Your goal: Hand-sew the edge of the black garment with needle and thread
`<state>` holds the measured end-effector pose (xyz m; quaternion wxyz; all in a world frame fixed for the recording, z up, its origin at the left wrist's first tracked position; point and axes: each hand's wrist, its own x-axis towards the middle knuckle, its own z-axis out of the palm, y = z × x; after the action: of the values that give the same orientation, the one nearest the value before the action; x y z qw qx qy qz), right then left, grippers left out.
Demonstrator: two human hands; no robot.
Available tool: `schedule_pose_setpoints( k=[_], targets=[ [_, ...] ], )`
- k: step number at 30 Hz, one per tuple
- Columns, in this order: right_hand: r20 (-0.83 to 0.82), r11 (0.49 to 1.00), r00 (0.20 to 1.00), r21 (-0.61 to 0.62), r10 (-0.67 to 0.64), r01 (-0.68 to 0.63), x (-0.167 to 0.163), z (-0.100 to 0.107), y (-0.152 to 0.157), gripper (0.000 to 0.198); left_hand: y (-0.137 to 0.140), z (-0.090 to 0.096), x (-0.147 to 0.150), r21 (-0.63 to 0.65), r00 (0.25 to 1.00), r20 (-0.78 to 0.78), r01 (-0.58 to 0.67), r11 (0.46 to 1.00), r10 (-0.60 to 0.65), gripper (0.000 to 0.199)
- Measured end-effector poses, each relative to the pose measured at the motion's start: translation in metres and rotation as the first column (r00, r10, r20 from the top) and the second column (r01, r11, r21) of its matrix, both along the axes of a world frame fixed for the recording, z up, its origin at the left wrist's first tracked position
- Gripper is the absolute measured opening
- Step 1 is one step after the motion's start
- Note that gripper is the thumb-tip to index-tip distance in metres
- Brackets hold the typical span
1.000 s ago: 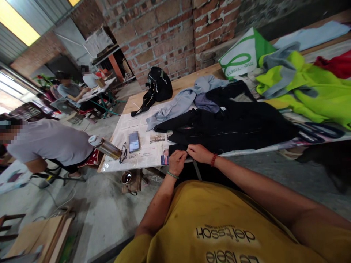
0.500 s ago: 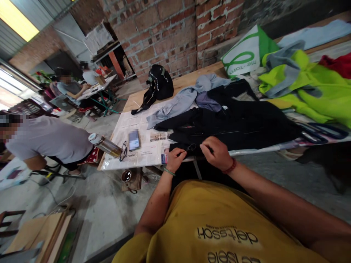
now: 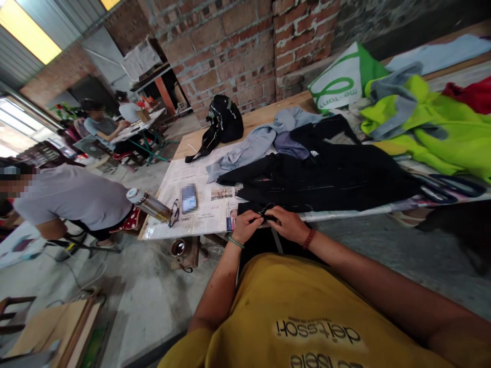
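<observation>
A black garment (image 3: 326, 174) with pale stitch lines lies across the table, its near edge by my body. My left hand (image 3: 246, 227), wearing a green bead bracelet, is closed in a pinch on that near edge. Close beside it, my right hand (image 3: 290, 225), with a red bracelet, is also closed, fingertips at the same bit of cloth. What its fingers grip is too small to make out. A thin pale loop of thread (image 3: 267, 207) shows just above the fingertips of both hands.
On the newspaper-covered table (image 3: 207, 220) are a phone (image 3: 188, 198), glasses (image 3: 174, 212), a flask (image 3: 149, 205) and a black bag (image 3: 226, 118). Grey cloth (image 3: 261, 139), a yellow-green garment (image 3: 441, 120) and scissors (image 3: 439, 188) lie there too. A seated person (image 3: 76, 197) is at left.
My right hand has come down and left, from being raised apart to right beside my left hand at the cloth edge. My left hand stays nearly in place.
</observation>
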<state>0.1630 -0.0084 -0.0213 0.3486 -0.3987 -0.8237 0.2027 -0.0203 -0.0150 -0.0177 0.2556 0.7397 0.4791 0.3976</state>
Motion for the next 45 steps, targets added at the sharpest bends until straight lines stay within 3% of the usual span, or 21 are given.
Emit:
schedule_pose_setpoints(
  k=[8, 15, 25, 45],
  targets=[
    [-0.059, 1.000, 0.998, -0.009, -0.015, 0.015, -0.003, -0.004, 0.004, 0.019, 0.000, 0.000, 0.001, 0.018, 1.000, 0.004, -0.020, 1.000, 0.020, 0.018],
    [0.053, 1.000, 0.999, -0.027, -0.002, 0.003, -0.007, 0.001, 0.003, 0.019, -0.001, -0.001, 0.001, 0.041, 1.000, 0.014, -0.004, 0.999, 0.003, 0.018],
    [-0.102, 0.999, 0.994, -0.026, -0.025, 0.023, -0.011, 0.000, 0.005, 0.018, -0.001, 0.000, 0.001, 0.043, 1.000, -0.004, 0.005, 0.999, -0.005, 0.019],
    [-0.141, 1.000, 0.990, 0.001, -0.009, 0.009, -0.014, -0.005, 0.011, 0.020, 0.000, -0.002, 0.002, 0.043, 1.000, 0.007, -0.001, 0.999, 0.000, 0.017]
  ],
)
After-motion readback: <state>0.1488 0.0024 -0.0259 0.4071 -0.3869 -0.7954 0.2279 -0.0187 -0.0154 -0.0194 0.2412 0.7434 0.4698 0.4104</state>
